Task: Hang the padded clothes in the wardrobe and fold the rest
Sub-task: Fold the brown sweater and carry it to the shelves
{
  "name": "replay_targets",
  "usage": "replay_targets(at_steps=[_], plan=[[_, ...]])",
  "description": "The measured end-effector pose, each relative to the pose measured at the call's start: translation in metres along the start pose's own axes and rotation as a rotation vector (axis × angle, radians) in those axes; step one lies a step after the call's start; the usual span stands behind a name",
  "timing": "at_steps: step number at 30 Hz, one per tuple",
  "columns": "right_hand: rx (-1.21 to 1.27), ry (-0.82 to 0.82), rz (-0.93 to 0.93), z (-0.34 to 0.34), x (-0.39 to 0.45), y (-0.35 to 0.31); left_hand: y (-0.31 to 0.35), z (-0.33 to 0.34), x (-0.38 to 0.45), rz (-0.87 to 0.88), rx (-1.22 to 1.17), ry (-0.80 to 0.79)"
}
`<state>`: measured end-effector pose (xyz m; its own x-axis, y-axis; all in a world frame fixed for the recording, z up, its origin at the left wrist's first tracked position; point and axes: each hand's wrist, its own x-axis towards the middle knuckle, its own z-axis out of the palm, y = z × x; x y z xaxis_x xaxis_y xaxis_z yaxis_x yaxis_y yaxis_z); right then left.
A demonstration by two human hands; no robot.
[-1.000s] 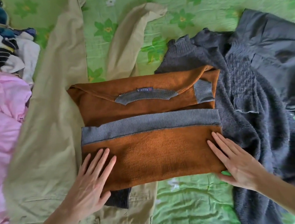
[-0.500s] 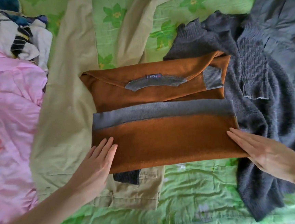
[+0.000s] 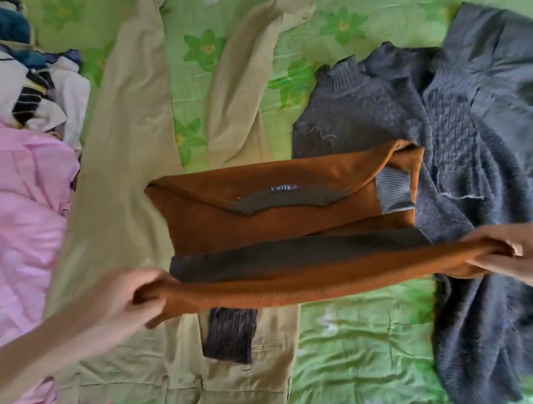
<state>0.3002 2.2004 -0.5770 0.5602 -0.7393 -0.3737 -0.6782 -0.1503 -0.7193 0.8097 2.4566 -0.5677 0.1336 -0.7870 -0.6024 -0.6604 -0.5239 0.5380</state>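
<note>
We saw the brown sweater [image 3: 278,207] lying partly folded in the middle of the green flowered sheet [image 3: 361,348], and we used it as our landmark. Its near folded edge was raised off the sheet. The left hand [image 3: 124,303] had fingers curled round the sweater's left near corner, gripping the cloth. The right hand [image 3: 521,255] pinched the right near corner, thumb on top and fingers below. The grey hem band [image 3: 295,254] ran across the sweater just behind the lifted edge. The grey collar with a small label [image 3: 281,188] showed at the sweater's far part, and a grey ribbed cuff [image 3: 395,192] lay at its right end. A second dark ribbed cuff [image 3: 230,337] stuck out below the sweater's near edge. Beige trousers [image 3: 122,188] lay under and left of the sweater, legs running away from us. A dark grey knit sweater [image 3: 478,280] lay touching the brown one's right side. A pink garment [image 3: 11,205] lay further left, beyond the trousers. A heap of mixed clothes [image 3: 23,87] sat at far left. The hands were somewhat blurred.
</note>
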Motion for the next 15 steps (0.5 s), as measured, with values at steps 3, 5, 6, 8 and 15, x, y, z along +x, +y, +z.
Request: replay_targets(at_steps=[3,5,6,8,15], plan=[[0.214,0.194,0.138,0.006,0.031,-0.009,-0.012,-0.020,0.026,-0.050,-0.294,0.257],[0.396,0.298,0.204,0.012,0.052,-0.009,-0.019,-0.023,0.044,-0.126,-0.525,0.435],[0.476,0.346,0.235,0.016,0.063,-0.009,-0.017,-0.022,0.051,-0.156,-0.618,0.497],[0.463,0.462,0.233,0.029,0.085,-0.011,-0.013,-0.014,0.068,-0.160,-0.649,0.603],[-0.035,0.625,0.249,0.067,0.152,0.003,0.002,0.018,0.141,-0.235,-0.349,0.987]])
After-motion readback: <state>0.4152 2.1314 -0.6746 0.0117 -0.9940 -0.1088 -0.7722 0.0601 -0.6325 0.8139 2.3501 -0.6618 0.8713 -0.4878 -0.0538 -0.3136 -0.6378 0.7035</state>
